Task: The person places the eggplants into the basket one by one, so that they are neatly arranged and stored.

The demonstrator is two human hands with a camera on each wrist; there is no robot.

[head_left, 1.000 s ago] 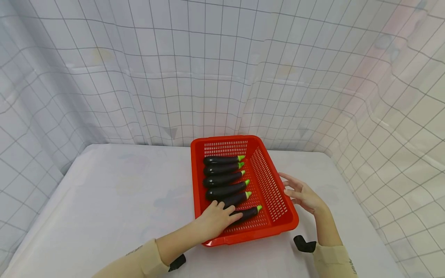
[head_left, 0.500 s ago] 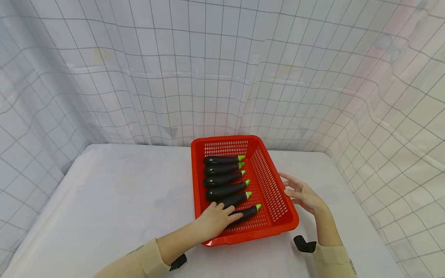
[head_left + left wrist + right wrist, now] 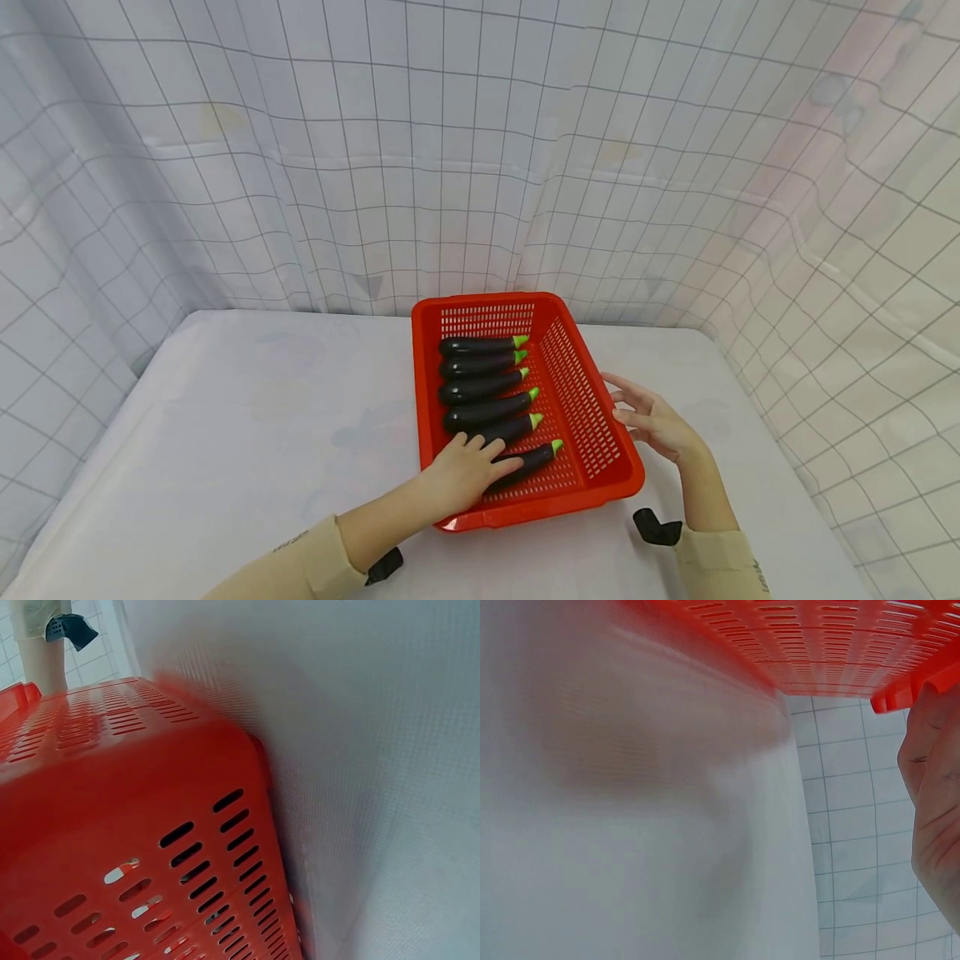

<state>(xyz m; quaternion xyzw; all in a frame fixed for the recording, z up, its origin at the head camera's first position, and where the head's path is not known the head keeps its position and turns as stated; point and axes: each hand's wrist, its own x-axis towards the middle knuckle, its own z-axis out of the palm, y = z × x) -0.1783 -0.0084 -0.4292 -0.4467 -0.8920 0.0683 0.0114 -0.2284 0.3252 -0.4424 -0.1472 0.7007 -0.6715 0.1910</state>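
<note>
Several dark eggplants with green stem ends lie in a row inside a red plastic basket (image 3: 594, 408). The left hand (image 3: 465, 477) reaches over the near left corner and holds the nearest eggplant (image 3: 536, 460), its thumb lying along the top. The hand hides that eggplant's blunt end and overlaps the end of the adjoining eggplant (image 3: 510, 430). At the basket's right rim, the right hand (image 3: 651, 421) grips the edge, thumb at the rim and fingers spread along the outside. In the right wrist view, part of the right hand (image 3: 939, 795) shows beside the rim.
The basket stands on a white covered table (image 3: 285, 417). Behind and at both sides hangs a white curtain with a grey grid (image 3: 450, 167). A black wrist mount (image 3: 657, 527) sits by the right sleeve. The basket's slotted wall (image 3: 195, 847) fills much of the left wrist view.
The stem end of the nearest eggplant has shifted very slightly up and left in the head view. Both hands and the basket stay nearly in place.
</note>
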